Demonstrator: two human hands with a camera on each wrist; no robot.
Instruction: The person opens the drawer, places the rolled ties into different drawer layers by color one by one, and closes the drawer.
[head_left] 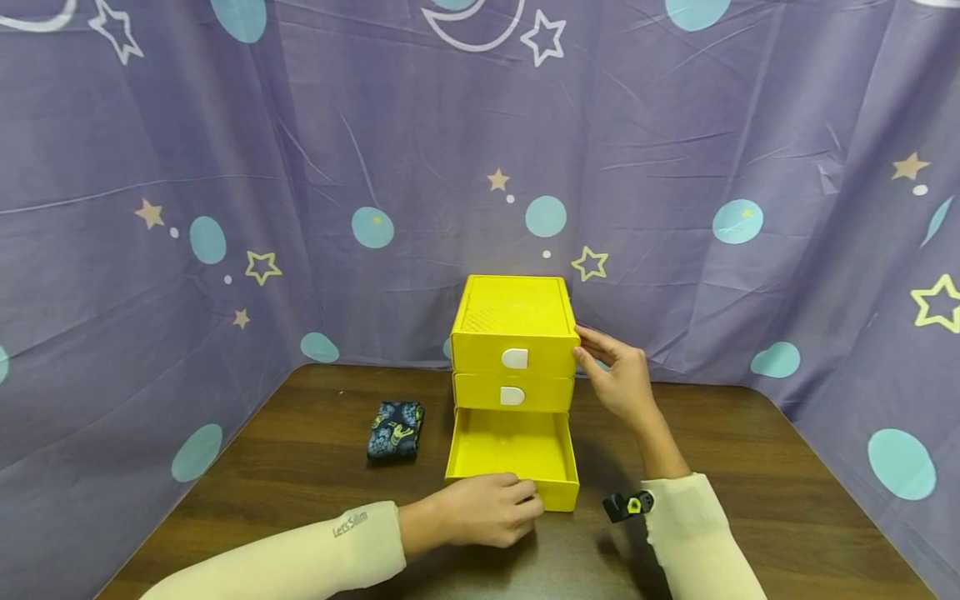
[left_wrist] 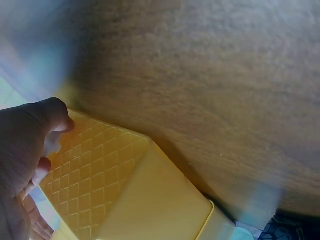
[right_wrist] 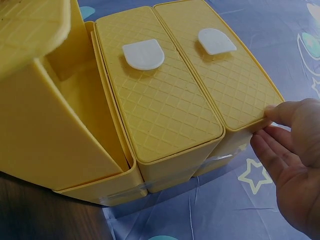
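Observation:
A yellow three-drawer unit stands upright on the table with its bottom drawer pulled out and bare inside. At that drawer's front, my left hand pinches its handle; in the left wrist view, thumb and fingers close around a pale tab on the crosshatched face. My right hand grips the unit's upper right front corner, thumb on the front and fingers along the side, as the right wrist view also shows. The top drawer and middle drawer are closed, each with a white tab.
A folded dark patterned cloth lies on the brown wooden table, left of the unit. A purple curtain with stars and moons hangs behind and at both sides. A small black device is attached at my right wrist.

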